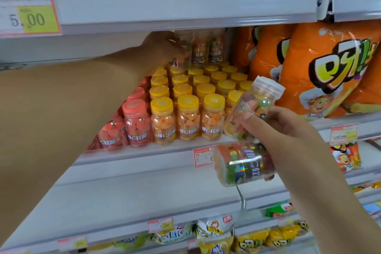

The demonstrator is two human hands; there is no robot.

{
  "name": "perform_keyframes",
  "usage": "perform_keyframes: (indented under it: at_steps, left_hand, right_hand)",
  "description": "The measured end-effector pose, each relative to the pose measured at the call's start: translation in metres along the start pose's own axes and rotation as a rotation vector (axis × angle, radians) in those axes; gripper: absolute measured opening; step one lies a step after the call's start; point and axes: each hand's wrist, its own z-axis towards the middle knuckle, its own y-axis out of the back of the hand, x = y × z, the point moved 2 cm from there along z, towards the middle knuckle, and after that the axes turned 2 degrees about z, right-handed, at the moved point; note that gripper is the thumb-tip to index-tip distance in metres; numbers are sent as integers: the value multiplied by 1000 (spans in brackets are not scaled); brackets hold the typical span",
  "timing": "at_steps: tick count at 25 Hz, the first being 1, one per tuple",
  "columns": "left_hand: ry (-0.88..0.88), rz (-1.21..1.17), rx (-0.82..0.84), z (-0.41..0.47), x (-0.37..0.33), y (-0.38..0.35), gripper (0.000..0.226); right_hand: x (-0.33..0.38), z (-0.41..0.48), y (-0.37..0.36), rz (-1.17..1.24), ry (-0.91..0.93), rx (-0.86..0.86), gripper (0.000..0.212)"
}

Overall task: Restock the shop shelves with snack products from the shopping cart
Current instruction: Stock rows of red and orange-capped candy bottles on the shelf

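My left hand [162, 49] reaches deep under the upper shelf and grips a clear candy jar [182, 49], held above the yellow-lidded jars at the back. Two more jars of the same kind [208, 47] stand stacked beside it. My right hand [274, 128] holds two clear jars of mixed gummies in front of the shelf: one tilted with its white lid up [252, 107], the other lying sideways below it [241, 165]. Rows of yellow-lidded orange candy jars [187, 117] fill the shelf, with red-lidded jars [136, 123] to their left.
Large orange snack bags [321, 72] stand right of the jars. The upper shelf edge [165, 4] carries a 5.00 price tag [28, 14]. Lower shelves hold yellow and green snack packets [216, 231]. A price label [203, 155] sits on the jar shelf's front rail.
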Motion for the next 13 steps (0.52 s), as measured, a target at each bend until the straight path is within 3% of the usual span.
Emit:
perform_keyframes:
  at_steps: [4, 8, 13]
  left_hand:
    - [-42, 199, -74, -3, -8, 0, 38]
    - [-38, 407, -200, 1, -6, -2, 54]
    - [-3, 454, -66, 8, -2, 4, 69]
  right_hand:
    - [5, 3, -4, -20, 7, 6, 28]
    - [2, 5, -9, 1, 4, 32, 27]
    - [-8, 4, -9, -52, -11, 42, 35]
